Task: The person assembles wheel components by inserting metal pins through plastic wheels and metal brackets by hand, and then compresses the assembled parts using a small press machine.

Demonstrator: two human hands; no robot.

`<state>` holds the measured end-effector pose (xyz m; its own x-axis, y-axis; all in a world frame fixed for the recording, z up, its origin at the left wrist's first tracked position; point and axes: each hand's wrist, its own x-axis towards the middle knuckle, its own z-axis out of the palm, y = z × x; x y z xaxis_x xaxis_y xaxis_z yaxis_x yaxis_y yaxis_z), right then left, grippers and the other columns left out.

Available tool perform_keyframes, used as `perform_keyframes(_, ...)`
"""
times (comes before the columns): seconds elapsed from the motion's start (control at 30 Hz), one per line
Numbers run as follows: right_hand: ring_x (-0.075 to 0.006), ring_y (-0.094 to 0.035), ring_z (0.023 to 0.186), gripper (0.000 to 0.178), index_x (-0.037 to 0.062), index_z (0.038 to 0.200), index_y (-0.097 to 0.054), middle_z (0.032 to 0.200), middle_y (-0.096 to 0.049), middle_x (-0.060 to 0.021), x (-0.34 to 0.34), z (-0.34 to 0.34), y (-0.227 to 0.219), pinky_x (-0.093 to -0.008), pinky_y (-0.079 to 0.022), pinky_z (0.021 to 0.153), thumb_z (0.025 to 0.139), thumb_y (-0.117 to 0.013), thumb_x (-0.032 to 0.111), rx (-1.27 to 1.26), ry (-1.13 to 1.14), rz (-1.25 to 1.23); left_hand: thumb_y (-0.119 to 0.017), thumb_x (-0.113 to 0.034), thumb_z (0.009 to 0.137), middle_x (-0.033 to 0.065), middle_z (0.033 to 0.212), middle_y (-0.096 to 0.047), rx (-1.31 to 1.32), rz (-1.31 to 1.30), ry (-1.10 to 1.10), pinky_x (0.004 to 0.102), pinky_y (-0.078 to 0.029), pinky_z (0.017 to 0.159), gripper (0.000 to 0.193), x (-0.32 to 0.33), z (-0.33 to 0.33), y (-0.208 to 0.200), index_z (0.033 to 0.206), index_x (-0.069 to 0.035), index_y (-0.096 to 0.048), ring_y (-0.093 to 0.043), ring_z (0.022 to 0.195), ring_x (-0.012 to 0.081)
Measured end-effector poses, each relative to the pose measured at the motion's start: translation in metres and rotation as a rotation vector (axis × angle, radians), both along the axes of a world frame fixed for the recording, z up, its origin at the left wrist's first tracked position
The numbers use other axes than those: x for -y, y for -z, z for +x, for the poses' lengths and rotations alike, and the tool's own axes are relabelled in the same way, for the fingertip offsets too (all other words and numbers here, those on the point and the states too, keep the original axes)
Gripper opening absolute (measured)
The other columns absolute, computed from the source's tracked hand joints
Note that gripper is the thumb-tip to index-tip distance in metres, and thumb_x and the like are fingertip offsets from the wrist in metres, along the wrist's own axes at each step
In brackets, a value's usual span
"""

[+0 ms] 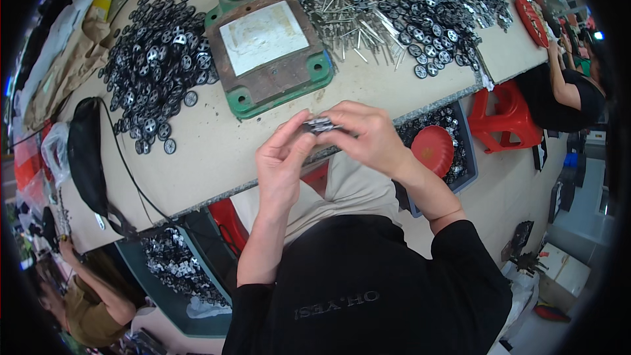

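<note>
Just past the table's near edge, both of my hands meet on a small black-and-silver part (pixel 319 125), whose exact kind I cannot make out. My left hand (pixel 282 161) pinches it from the left between thumb and fingers. From the right, the thumb and fingers of my right hand (pixel 368 133) close on it too. Beyond them stands a green-edged press base (pixel 269 92) with a white plate (pixel 263 36) on top. Small black toy wheels with silver spokes (pixel 154 59) are heaped left of the base. Thin metal pins (pixel 358 29) lie scattered to its right.
More wheels (pixel 434 43) spread at the far right of the table. A grey bin (pixel 472 164) of parts holds a red dish (pixel 432 151); a red stool (pixel 506 118) stands beyond. At lower left is another bin (pixel 213 332). A black cable (pixel 135 184) crosses the table's left. Other people sit at both sides.
</note>
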<state>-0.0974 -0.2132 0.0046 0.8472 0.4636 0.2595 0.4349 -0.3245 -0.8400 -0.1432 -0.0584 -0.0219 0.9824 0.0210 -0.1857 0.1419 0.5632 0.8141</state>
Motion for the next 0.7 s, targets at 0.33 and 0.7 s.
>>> perform_keyframes(0.33,-0.0165,-0.056,0.061,0.016,-0.0013,0.082,-0.063,0.067,-0.060,-0.0095,0.048,0.085,-0.012,-0.0275,-0.044,0.060,0.073,-0.062,0.012,-0.008,0.409,-0.396,-0.051,-0.012,0.089,0.0122,0.110,-0.056,-0.064,-0.360,0.121,0.0393,-0.047,0.090,0.033,-0.019,0.005,0.004,0.119,0.000,-0.047,-0.057,0.099,0.0246)
perform_keyframes(0.7,-0.0318,-0.061,0.086,0.022,0.0076,0.084,-0.066,0.086,-0.065,-0.0148,0.063,0.202,-0.010,-0.0398,-0.047,0.076,0.075,-0.062,0.027,0.069,0.641,-0.713,-0.050,-0.015,0.089,0.0140,0.110,-0.056,-0.056,-0.386,0.191,0.0353,-0.048,0.089,0.035,-0.022,0.009,0.007,0.120,0.001,-0.046,-0.055,0.103,0.0303)
